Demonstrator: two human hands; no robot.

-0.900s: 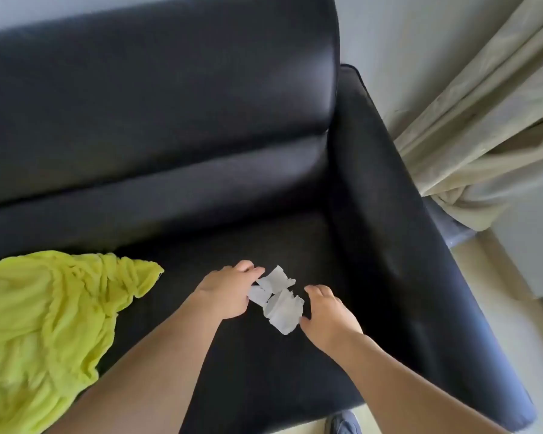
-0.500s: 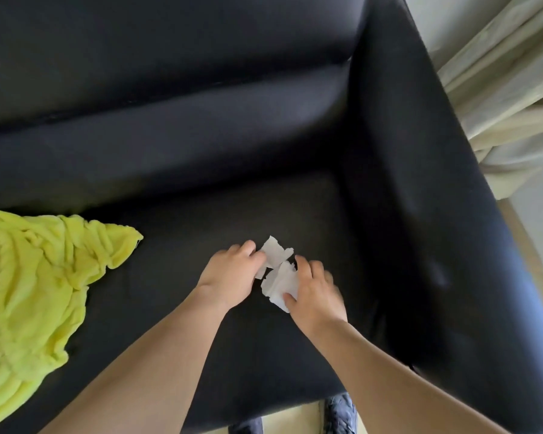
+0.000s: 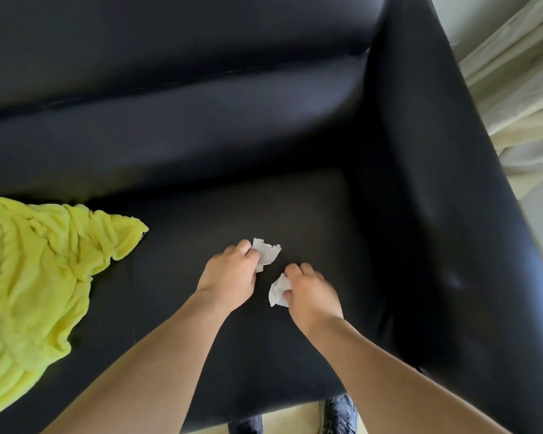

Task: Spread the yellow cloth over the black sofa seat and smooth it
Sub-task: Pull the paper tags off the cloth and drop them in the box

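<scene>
Your yellow cloth [image 3: 35, 277] lies bunched on the left of the black sofa seat [image 3: 232, 208] — not spread. Your left hand [image 3: 229, 277] pinches one white paper scrap [image 3: 266, 252]; your right hand [image 3: 311, 292] grips another white scrap [image 3: 278, 291] — the two just apart, beside the armrest [image 3: 445, 214].

Cloth [image 3: 35, 270] left on seat [image 3: 201, 214]; paper scraps [image 3: 265, 253] right (in hands [image 3: 229, 277]); armrest [image 3: 445, 214] far right

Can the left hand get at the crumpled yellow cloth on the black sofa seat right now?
Probably, but not freely: the left hand grips a white paper scrap. Bare black sofa seat lies between it and the crumpled yellow cloth; nothing blocks the way.
</scene>
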